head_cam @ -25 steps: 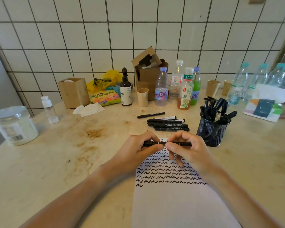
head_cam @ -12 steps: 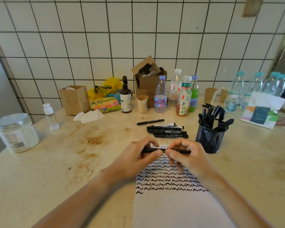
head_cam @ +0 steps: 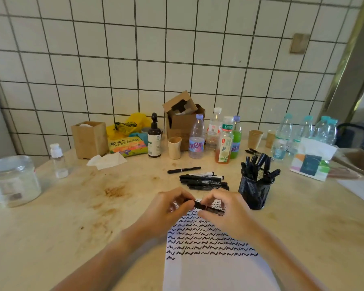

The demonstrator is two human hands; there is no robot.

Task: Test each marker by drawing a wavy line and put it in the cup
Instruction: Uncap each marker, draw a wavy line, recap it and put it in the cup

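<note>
Both hands hold one black marker (head_cam: 206, 207) level above the top of the white paper (head_cam: 216, 269). My left hand (head_cam: 166, 211) pinches its left end and my right hand (head_cam: 225, 213) pinches its right part. The paper carries several rows of black wavy lines (head_cam: 208, 240). Behind the hands lies a loose pile of black markers (head_cam: 204, 181) on the table, with one more marker (head_cam: 184, 169) apart at the back. A black mesh cup (head_cam: 253, 191) stands to the right of my right hand, with several markers standing in it.
Along the tiled wall stand drink bottles (head_cam: 197, 136), a brown spray bottle (head_cam: 154, 139), a beige cup (head_cam: 174, 147), cardboard boxes (head_cam: 184, 120) and paper cups (head_cam: 255, 139). A clear jar (head_cam: 13, 180) sits far left, a tissue pack (head_cam: 312, 162) far right.
The hands stay together on the marker, which now tilts slightly down to the right. The head has lifted, so the table appears lower in view.
</note>
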